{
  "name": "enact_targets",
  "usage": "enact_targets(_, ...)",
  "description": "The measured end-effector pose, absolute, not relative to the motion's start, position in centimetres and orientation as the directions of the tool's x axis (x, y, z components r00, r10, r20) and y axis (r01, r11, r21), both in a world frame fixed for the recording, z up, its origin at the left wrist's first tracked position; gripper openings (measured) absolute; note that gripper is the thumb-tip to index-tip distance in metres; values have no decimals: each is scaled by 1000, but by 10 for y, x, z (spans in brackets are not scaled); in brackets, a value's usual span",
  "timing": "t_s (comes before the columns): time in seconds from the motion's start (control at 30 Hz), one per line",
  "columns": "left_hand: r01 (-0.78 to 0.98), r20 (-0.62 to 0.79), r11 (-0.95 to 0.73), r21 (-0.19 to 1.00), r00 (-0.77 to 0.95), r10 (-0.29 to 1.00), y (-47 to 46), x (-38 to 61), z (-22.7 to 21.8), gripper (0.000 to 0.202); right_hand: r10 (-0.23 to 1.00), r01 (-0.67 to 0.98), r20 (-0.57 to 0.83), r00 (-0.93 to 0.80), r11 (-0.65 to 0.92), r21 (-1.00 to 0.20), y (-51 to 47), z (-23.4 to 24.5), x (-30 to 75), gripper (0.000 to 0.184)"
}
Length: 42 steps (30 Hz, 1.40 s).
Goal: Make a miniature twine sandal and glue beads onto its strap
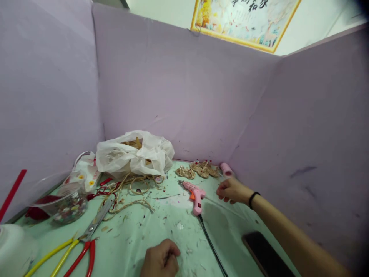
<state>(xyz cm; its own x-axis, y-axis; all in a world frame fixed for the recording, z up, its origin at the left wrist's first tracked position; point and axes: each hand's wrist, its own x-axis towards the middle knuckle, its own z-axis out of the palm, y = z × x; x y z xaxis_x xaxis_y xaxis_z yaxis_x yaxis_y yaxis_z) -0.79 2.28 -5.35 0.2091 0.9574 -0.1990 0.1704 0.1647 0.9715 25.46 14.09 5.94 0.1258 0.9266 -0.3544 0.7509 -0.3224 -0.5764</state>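
Note:
My right hand [232,191] reaches far out over the green table [161,227], fingers curled, just right of the pink glue gun [195,195] and below a pink spool [226,169]. Whether it holds anything I cannot make out. A black band sits on its wrist. My left hand [160,259] rests at the table's near edge as a loose fist, with nothing visible in it. Several woven jute pieces [201,170] lie by the back wall beyond the glue gun.
A white plastic bag [135,154] with loose jute cord [129,192] lies at the back. At left lie scissors [99,219], pliers with yellow and red handles [72,254] and a clear tub of beads [67,204]. A dark phone [266,256] lies near right. Purple panels wall the table.

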Motion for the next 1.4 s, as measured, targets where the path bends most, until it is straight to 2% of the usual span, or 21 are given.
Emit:
enact_targets(0.17,128,-225,208,970,138,964,15,-3,-40,11,901,730,-411,137,-372,-573,98,48,213,26)
enact_targets(0.37,86,-265,257,963,101,959,10,-2,-21,10,928,681,-261,265,-372,-631,89,23,166,21)
enact_targets(0.47,91,-260,250,964,123,958,10,-3,-15,13,918,602,-265,295,-393,-695,93,15,163,24)
enact_targets(0.6,102,-261,249,963,129,957,9,-4,-14,14,894,405,-365,261,-445,-799,102,5,168,24)
enact_targets(0.73,105,-264,252,962,131,955,10,-4,-19,11,873,108,-466,143,-482,-870,108,2,173,28)
enact_targets(0.87,109,-235,223,969,121,964,12,-3,-29,11,882,-191,-470,18,-458,-868,112,3,183,28)
enact_targets(0.97,104,-222,209,972,125,967,14,-2,-36,11,875,-321,-484,6,-457,-830,118,3,189,27)
enact_targets(1.2,129,-273,258,958,120,954,14,-2,-35,12,860,-346,-498,113,-436,-831,122,-3,180,21)
enact_targets(1.4,151,-282,263,953,123,951,15,-1,-35,17,891,-278,-289,352,-195,-941,112,7,181,15)
